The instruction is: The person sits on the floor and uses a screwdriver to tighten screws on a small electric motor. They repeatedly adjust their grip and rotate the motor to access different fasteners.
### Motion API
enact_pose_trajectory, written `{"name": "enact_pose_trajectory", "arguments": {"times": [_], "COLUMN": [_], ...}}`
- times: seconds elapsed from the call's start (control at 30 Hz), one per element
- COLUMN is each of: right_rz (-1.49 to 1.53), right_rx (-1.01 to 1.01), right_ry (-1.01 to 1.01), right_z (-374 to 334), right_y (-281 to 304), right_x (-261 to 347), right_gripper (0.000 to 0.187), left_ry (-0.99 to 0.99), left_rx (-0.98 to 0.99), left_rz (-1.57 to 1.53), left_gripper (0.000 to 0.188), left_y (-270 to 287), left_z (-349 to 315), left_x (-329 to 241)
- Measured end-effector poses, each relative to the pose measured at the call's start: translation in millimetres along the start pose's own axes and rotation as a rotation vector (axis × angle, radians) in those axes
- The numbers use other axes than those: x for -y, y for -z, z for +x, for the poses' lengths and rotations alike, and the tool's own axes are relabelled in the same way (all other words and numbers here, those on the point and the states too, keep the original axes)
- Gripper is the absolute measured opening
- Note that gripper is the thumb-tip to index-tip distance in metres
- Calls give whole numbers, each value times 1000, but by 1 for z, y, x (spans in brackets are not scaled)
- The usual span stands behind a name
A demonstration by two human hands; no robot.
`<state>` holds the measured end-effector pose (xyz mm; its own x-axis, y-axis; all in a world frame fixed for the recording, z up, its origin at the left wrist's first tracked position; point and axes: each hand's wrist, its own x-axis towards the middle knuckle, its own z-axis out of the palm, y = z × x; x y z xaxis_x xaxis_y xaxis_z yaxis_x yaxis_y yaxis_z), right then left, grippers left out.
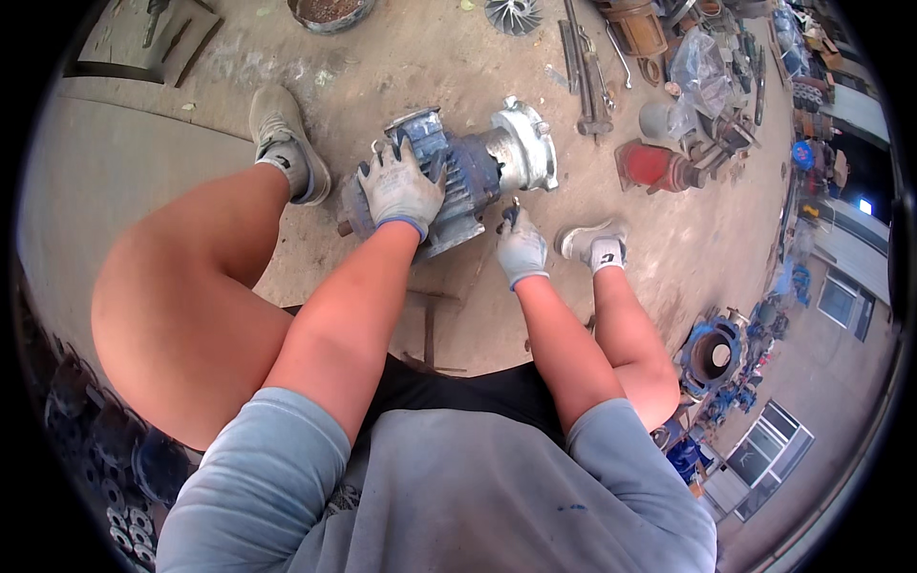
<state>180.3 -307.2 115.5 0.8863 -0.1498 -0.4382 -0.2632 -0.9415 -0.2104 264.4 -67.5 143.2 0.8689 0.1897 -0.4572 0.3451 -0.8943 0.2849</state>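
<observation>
A blue electric motor (457,196) with cooling fins lies on its side on the concrete floor between my feet. A silvery, rough-cast metal housing (525,148) is joined to its right end. My left hand (401,186), in a grey-white work glove, rests on top of the motor with its fingers spread. Just below the housing, my right hand (522,246) is closed, in a matching glove. A small metallic tip pokes up from its fingers, too small to name. A shaft stub (345,229) sticks out at the motor's left end.
A hammer (594,122) and long bars lie beyond the housing. A finned impeller (513,15) and a round pan (330,11) are at the far edge. To the right sit a red part (654,167) and piled machine parts. A rusty metal frame (430,320) lies near me.
</observation>
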Motion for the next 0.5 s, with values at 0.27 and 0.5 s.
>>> {"name": "enact_pose_trajectory", "arguments": {"times": [0.27,0.5], "right_rz": [-74,-809], "right_rx": [416,950], "right_ry": [232,738], "right_z": [42,95], "right_y": [65,107], "right_x": [28,78], "right_gripper": [31,26], "left_ry": [13,-12], "left_rx": [21,-22], "left_rz": [4,19], "left_gripper": [91,89], "left_y": [10,4], "left_z": [-2,-2], "left_x": [-4,-2]}}
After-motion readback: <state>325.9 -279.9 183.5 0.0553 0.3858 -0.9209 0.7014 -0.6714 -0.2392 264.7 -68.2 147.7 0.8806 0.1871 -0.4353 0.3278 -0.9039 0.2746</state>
